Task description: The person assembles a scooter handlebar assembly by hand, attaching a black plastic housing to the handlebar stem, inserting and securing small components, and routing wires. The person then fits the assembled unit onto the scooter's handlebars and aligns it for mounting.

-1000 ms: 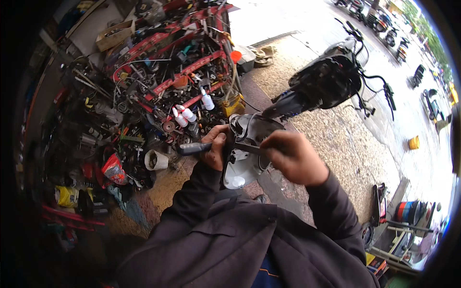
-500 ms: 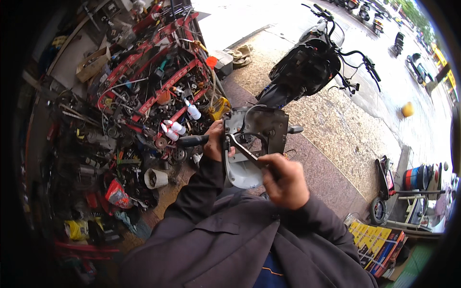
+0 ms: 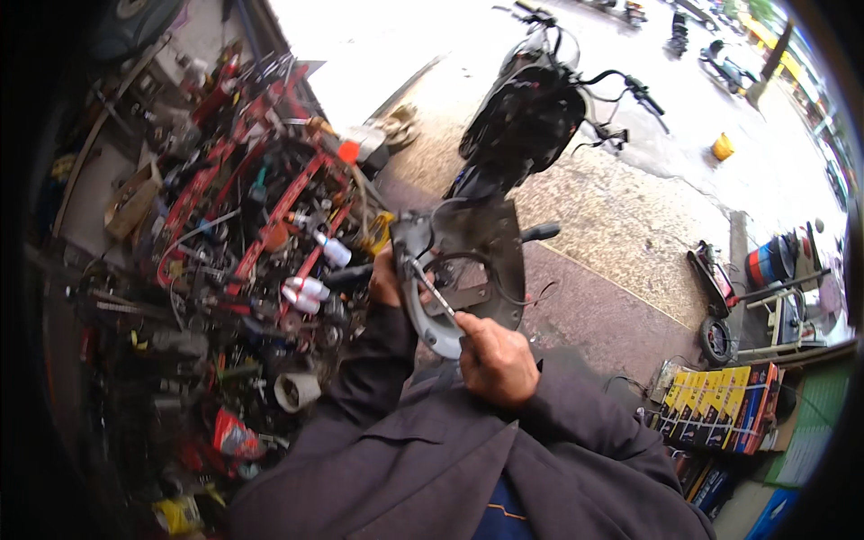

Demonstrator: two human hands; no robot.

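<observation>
In front of my body sits a grey and dark handlebar cover [image 3: 486, 229] with a large round opening; black handle grips [image 3: 540, 232] stick out from its sides. My left hand [image 3: 384, 279] is wrapped round the cover's left edge, close to the left-hand grip; its fingertips are partly hidden behind the edge. A slim silver wrench [image 3: 436, 291] slants across the opening, its far end against the left side of the cover. My right hand [image 3: 499, 362] is closed round the wrench's near end. A thin dark cable [image 3: 531, 300] loops out at the cover's right.
On the left, red metal racks [image 3: 193, 193] hold heaped tools, parts and white bottles [image 3: 306, 292]. Ahead stands a black motor scooter [image 3: 517, 126]. At right are stacked yellow boxes [image 3: 706, 405], a small wheel [image 3: 716, 342] and a red-and-blue drum [image 3: 769, 265]. A yellow object [image 3: 723, 147] lies outside.
My right hand has swung lower and a little left with the wrench, which now slants more steeply. My left hand keeps its hold. The whole view has shifted slightly.
</observation>
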